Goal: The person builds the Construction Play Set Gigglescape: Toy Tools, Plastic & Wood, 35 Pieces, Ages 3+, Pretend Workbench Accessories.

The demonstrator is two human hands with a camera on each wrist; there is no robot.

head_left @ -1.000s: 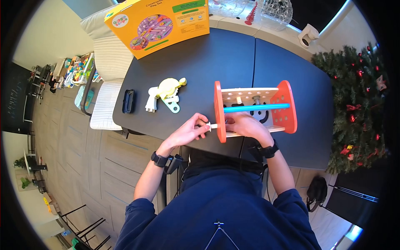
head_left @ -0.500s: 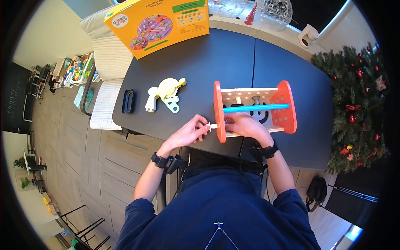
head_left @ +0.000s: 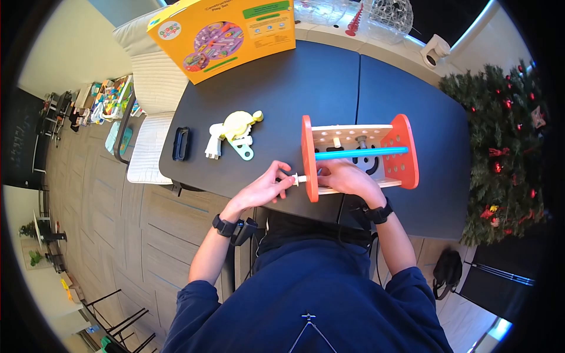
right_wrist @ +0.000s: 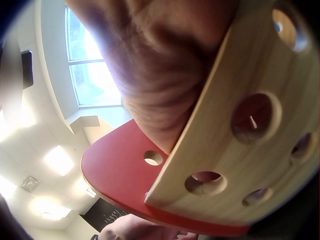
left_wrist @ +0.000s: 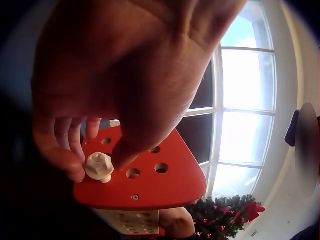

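White bolt (left_wrist: 99,166) is pinched at its head between the thumb and fingers of the left hand (head_left: 262,189). It is held level at the outer face of the left red end panel (head_left: 308,162), with its threaded shank pointed toward the panel; how far the tip is seated in a hole cannot be told. More round holes are seen in the panel beside it.

The right hand (head_left: 348,176) is placed inside the toy frame, close to the inner face of the same panel. Its fingertips are hidden, so whether anything is gripped there cannot be told. By the right wrist camera, the palm is shown beside the edge of a perforated wooden board (right_wrist: 220,155).

The two end panels are spanned by a blue bar (head_left: 365,153), behind which a yellow peg (head_left: 337,142) and a grey bolt (head_left: 362,141) are seen at the far board.

On the dark table (head_left: 321,82), left of the frame, a yellow piece (head_left: 238,123) is grouped with a pale green strip (head_left: 242,149). Farther left, a black holder (head_left: 182,143) is set down, and a yellow box (head_left: 250,47) is stood behind.
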